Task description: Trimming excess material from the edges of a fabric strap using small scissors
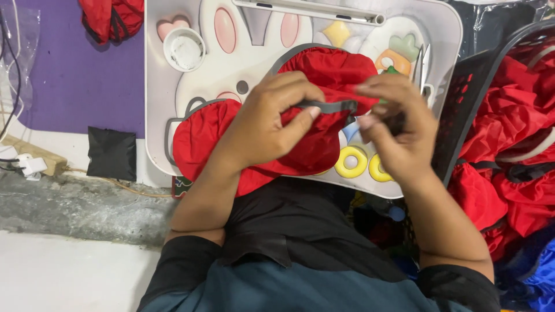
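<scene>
We are seeing two hands at work over one small white desk (pixel 173 104) printed with a cartoon rabbit face, and one red fabric piece (pixel 324 72) with a grey edge is lying across it. One grey strap (pixel 326 106) is running between the two hands. The left hand (pixel 269 124) is closing its thumb and fingers on the strap's left end, pinching it just above the red fabric, with the fabric spreading under and around the palm, out to the left and down toward the body. The right hand (pixel 396 124) is curling its fingers at the strap's right end; we are taking it as pinching there, though the fingertips are blurring and we cannot tell exactly how the strap is sitting in them. The red fabric is lying mostly beneath and to the left of this hand. On the desk we are counting one round white cup recess (pixel 185 49) at the upper left, well apart from both hands. To the right, one dark perforated basket (pixel 468 98) is standing just beside the desk, holding a heap of more red fabric (pixel 520 115); we cannot count its pieces. One further red bundle (pixel 113 17) is lying on the purple mat (pixel 75 75) at the top left.
</scene>
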